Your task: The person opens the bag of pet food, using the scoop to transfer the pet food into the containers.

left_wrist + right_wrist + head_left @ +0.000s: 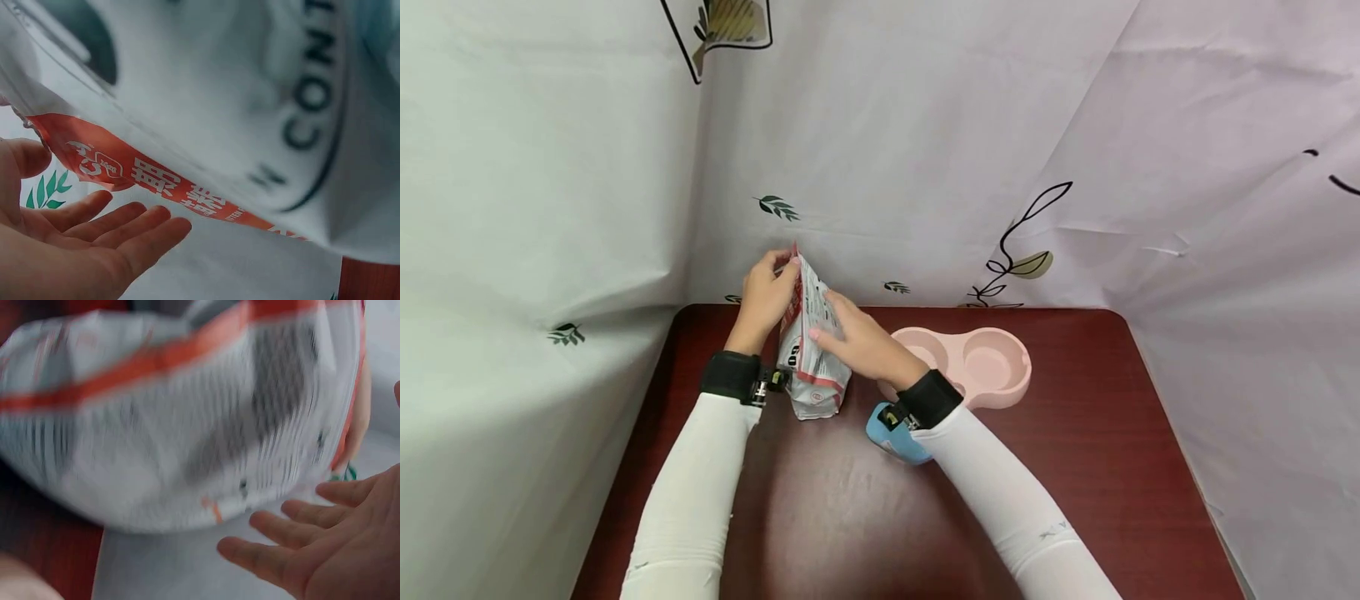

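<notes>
A white and red pet food bag (820, 350) stands on the table, leaning slightly; red bands and printed text show on it. At its top edge, my left hand (767, 292) pinches the corner with the thumb, the other fingers lying loosely behind, as the left wrist view shows beside the red strip of the bag (156, 178). My right hand (865, 337) lies along the bag's right side with its fingers extended. In the right wrist view, those fingers (269, 556) are spread beside the blurred bag (187, 425); whether they press it I cannot tell.
A pink double bowl (992, 367) sits right of the bag, partly behind my right hand and wrist. Below it lies a rounded blue object (898, 437), partly covered by the right wrist strap. The dark red table (1075, 467) meets a white patterned cloth (910, 150) behind.
</notes>
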Available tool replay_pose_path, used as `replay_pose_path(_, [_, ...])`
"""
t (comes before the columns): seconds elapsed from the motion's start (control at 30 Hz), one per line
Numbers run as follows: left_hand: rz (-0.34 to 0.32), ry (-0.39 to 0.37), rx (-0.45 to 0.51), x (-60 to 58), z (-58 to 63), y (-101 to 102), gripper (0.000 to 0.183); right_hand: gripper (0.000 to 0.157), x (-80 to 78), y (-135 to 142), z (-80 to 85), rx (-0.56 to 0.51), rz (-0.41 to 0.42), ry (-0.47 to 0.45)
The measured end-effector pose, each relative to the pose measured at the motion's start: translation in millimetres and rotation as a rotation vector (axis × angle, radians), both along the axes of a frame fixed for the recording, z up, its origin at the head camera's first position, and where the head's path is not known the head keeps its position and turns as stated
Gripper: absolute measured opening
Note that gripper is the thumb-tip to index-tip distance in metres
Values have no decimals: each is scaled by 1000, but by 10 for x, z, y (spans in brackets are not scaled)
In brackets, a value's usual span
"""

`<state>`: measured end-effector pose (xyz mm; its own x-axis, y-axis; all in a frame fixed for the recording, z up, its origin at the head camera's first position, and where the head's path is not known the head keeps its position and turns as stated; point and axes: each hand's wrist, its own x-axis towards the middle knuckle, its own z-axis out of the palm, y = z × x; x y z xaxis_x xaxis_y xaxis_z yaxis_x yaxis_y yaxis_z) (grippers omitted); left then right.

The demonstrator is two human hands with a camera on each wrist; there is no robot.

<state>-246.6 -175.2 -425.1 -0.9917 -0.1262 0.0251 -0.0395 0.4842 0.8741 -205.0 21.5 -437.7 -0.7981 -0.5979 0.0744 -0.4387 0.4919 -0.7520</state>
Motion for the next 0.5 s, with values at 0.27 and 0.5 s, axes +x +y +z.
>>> replay_pose_path(0.27, [26,-36,19,1,36,36,51,105,280,-219,-62,4,25,-59])
replay_pose_path(0.5, [14,-42,48,23,17,80,52,103,414,-252,-169,51,-9,70])
